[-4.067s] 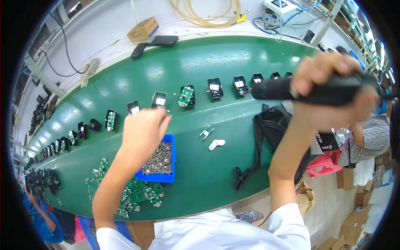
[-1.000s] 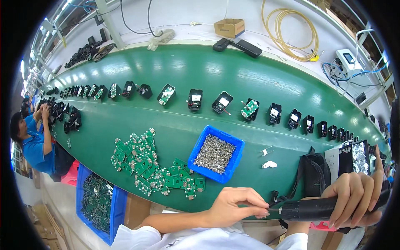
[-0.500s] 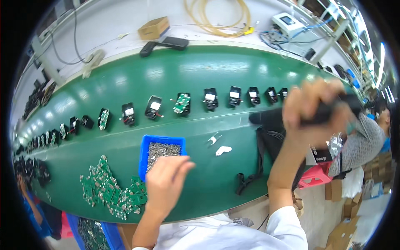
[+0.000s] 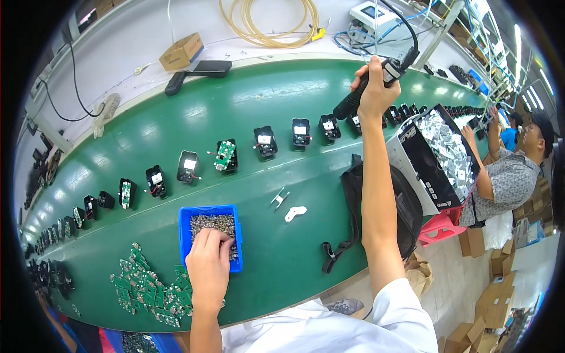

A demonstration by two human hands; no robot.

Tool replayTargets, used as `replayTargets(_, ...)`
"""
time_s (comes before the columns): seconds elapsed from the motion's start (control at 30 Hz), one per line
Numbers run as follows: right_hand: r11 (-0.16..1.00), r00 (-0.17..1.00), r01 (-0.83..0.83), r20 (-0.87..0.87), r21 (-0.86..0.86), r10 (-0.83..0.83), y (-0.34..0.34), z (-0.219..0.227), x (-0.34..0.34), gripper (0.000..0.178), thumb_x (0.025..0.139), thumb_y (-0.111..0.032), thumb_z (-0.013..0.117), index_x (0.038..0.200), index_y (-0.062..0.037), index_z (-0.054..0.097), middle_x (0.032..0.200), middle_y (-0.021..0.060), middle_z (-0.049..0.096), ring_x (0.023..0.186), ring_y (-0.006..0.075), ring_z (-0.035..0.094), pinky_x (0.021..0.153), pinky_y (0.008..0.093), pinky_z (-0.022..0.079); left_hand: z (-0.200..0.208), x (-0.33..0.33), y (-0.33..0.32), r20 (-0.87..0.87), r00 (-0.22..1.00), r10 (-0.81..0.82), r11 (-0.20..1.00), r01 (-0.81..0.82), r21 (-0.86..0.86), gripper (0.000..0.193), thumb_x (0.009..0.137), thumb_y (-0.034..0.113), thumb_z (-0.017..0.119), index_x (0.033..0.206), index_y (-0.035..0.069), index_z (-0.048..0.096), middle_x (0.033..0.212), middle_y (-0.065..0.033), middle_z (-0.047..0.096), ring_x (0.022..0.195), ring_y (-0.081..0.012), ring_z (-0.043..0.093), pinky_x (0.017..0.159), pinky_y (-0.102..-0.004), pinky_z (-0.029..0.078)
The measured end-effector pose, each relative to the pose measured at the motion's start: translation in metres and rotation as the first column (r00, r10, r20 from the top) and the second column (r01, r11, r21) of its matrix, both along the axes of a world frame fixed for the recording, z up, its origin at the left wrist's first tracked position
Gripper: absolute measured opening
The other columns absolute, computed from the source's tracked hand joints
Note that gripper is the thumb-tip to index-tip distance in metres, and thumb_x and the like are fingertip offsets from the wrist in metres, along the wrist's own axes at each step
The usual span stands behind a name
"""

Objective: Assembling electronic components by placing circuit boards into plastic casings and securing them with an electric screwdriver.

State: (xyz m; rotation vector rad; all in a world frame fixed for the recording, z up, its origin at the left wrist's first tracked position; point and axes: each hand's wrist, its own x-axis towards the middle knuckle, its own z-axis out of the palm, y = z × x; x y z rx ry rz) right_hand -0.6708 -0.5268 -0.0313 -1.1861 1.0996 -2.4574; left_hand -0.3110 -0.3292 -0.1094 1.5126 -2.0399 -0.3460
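Observation:
My left hand reaches into a blue bin of small metal screws. Its fingers are drawn together among the screws, and what they pinch is hidden. Raised over the far right part of the table, my right hand grips a black corded electric screwdriver, its body slanting down to the left. Open black housings stand in a long row across the green table; some hold a green circuit board, others a white label. One housing stands close below the screwdriver.
Loose circuit boards are heaped left of the bin. A white bracket and a metal clip lie to its right. Beyond are a black bag and a carton of pale parts. A co-worker sits at right.
My left hand has lowered into the screws. My right hand, with the screwdriver, has swung left and away from me. The whole view has shifted, showing the carton and co-worker more fully.

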Motion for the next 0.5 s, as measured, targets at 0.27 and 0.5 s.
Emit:
replayTargets(0.27,1.0,0.999,-0.03,0.027,0.006,0.03,-0.006,-0.008,-0.001,0.017,0.096,-0.016,0.071,0.087,-0.0035,0.066,0.062,0.004,0.064,0.04,0.012,0.051,0.038,0.0243,0.043,-0.001,-0.008,0.0,-0.178,0.98,0.093,0.995,-0.088,0.039,0.01,0.085,-0.002,0.072,0.092,0.002,0.065,0.087,-0.0056,0.064,0.072,-0.0218,0.058,0.069,-0.0344,0.048)
replayTargets(0.5,0.997,0.996,-0.079,0.037,-0.026,0.079,-0.009,-0.015,-0.008,0.016,0.095,-0.016,0.071,0.088,-0.0031,0.067,0.063,0.0045,0.064,0.04,0.0124,0.052,0.038,0.0243,0.043,-0.001,-0.012,0.0,-0.22,0.968,0.119,0.988,-0.093,0.125,0.01,0.087,-0.005,0.07,0.096,0.0,0.068,0.092,-0.0072,0.068,0.077,-0.0218,0.061,0.073,-0.0343,0.051)
